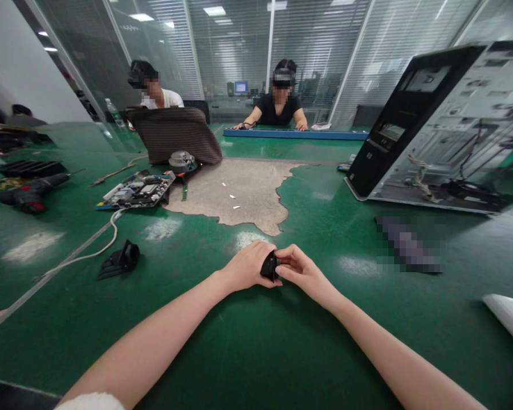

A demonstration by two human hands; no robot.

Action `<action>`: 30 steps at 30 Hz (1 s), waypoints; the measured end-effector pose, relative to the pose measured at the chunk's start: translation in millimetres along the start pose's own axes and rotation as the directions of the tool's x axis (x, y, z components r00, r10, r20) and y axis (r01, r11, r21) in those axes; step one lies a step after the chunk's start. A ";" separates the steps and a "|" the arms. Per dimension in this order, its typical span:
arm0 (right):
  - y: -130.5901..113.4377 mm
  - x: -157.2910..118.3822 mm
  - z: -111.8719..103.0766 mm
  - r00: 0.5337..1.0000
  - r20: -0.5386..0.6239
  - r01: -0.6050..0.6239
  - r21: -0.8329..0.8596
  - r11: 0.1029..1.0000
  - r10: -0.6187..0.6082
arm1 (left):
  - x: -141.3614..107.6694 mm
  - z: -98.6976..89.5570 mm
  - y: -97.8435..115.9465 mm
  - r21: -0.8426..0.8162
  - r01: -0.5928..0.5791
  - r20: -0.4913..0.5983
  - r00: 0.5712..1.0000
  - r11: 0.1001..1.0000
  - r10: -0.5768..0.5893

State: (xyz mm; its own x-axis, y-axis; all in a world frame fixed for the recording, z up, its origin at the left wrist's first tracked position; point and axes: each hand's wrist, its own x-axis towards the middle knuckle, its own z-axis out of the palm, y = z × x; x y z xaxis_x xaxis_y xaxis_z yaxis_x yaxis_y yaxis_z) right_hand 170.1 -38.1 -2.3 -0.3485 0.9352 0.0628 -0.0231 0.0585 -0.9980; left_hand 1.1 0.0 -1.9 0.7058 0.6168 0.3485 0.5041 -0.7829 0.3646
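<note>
Brace the black part (pixel 268 266) in your curled left hand (pixel 250 264); your right hand (pixel 301 269), nearly closed, pinches its three-o'clock edge

A white sleeve (pixel 92 402) with a soft, fuzzy-looking edge is wrapping the left arm (pixel 166 330) at the view's lower border. Beyond it, bare forearm is tapering smoothly toward the left hand (pixel 253 263). The right arm (pixel 380 336) is showing bare throughout, its right hand (pixel 308 272) also bare, with slender fingers (pixel 291 253).
</note>
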 end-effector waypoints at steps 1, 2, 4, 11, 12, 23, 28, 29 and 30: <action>0.0 0.4 0.1 1.000 -0.004 -0.005 -0.008 1.000 0.005 | 0.2 0.2 -0.1 0.000 0.001 0.001 1.000 1.000 -0.001; -0.1 0.8 0.0 1.000 -0.009 -0.011 -0.017 1.000 0.011 | 0.3 0.3 -0.1 -0.002 0.002 0.002 1.000 1.000 -0.002; -0.6 1.4 -0.7 1.000 -0.010 -0.026 -0.033 0.999 0.026 | 0.3 0.4 0.0 -0.009 0.003 0.005 1.000 1.000 -0.003; -1.1 -2.3 -3.2 0.996 0.081 0.028 0.004 1.000 -0.028 | -0.6 -1.3 1.1 -0.017 0.005 0.012 1.000 1.000 -0.005; -0.6 -2.8 -2.9 0.997 0.070 0.030 0.008 1.000 -0.031 | -0.6 -1.4 1.2 -0.017 0.001 0.009 1.000 1.000 -0.001; 1.2 1.8 -1.9 1.000 0.011 -0.019 -0.037 0.999 0.019 | -0.4 0.0 0.0 -0.033 0.006 -0.004 1.000 0.999 -0.006; -0.8 -2.1 -3.6 0.996 0.079 0.029 0.006 1.000 -0.029 | -0.6 -0.6 0.6 -0.008 -0.008 -0.003 1.000 1.000 0.008; -0.9 -2.4 -3.2 0.997 0.066 0.031 0.008 0.999 -0.032 | -0.5 -0.6 0.8 -0.007 -0.009 -0.005 1.000 1.000 0.009; -0.9 -2.4 -2.5 0.998 0.048 0.030 0.010 0.999 -0.030 | -0.4 -0.4 0.8 -0.008 -0.009 -0.008 1.000 1.000 0.009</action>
State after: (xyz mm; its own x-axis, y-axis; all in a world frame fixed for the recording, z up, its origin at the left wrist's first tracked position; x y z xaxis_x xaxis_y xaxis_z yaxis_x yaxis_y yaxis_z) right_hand 173.3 -39.5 -1.5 -0.3926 0.9150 0.0932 -0.0428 0.0831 -0.9956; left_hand 1.1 -0.9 -1.4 0.7065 0.6103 0.3583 0.4939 -0.7878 0.3681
